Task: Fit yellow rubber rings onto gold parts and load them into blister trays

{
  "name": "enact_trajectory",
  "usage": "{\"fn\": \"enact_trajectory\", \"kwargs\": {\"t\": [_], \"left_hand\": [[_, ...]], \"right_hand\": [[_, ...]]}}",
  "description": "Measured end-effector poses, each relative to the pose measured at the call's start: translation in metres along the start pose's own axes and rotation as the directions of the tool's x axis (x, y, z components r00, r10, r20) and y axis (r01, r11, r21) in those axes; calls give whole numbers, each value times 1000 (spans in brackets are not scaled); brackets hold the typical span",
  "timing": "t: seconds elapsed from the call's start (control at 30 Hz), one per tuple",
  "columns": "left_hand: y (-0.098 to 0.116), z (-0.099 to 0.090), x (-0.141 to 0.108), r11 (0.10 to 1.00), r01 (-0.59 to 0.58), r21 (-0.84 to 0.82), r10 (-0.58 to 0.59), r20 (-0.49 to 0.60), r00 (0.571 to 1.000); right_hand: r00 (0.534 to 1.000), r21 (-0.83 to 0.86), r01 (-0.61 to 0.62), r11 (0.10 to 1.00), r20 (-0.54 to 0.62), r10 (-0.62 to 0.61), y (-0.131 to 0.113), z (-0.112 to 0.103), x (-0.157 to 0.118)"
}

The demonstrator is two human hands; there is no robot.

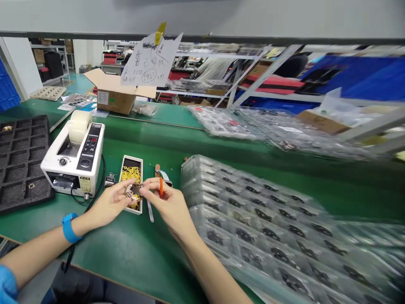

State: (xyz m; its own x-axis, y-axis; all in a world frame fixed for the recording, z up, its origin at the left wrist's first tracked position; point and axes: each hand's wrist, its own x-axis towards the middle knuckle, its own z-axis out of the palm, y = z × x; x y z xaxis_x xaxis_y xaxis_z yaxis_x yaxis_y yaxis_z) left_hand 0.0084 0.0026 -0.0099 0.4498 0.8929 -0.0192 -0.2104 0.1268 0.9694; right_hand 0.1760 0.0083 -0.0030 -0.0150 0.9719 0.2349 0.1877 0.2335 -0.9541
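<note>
Left hand (117, 200) (near yellow rings (131, 174), boxed).

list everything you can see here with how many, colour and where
bench: one, green, under everything
tape machine: one, white, left
tape roll: one, cream, atop machine
foam tray: one, black, far left
cable: black, beside machine, count unclear
counter: one, dark and silver, right of machine
small box: one, white, centre
rings: many, yellow, in small box
plastic trays: several, clear with dark parts, right; more behind
carton: one, brown, open, back
note: one, white, hanging above
racks: several, pale, background
metal piece: one, shiny, in fingers
orange tool: one, between right fingers
wristband: one, blue, left wrist
left hand: one, bare, at metal piece
right hand: one, bare, at metal piece
</note>
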Motion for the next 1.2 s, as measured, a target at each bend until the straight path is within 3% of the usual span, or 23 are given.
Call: {"fn": "enact_trajectory", "kwargs": {"t": [0.17,0.3,0.53,1.03,1.2], "left_hand": [[-1,1,-2,998,23,52,-23,7,1000],[-3,3,-1,999,7,42,-8,21,1000],[-1,5,-1,999,-2,44,2,15,1000],[-5,8,-1,999,-21,-24,21,-20,1000],[-5,10,1,997,-34,-63,29,-77,997]], "right_hand": [[999,-4,-23,1000,37,23,-1,-2,-6],[1000,-57,-5,998,-1,5,-2,2,-9],[987,-164,80,983,-126,-101,3,12,-15],[955,-317,161,935,-191,-229,4,21,-19],[925,-384,256,887,-169,-340,7,24,-21]]}}
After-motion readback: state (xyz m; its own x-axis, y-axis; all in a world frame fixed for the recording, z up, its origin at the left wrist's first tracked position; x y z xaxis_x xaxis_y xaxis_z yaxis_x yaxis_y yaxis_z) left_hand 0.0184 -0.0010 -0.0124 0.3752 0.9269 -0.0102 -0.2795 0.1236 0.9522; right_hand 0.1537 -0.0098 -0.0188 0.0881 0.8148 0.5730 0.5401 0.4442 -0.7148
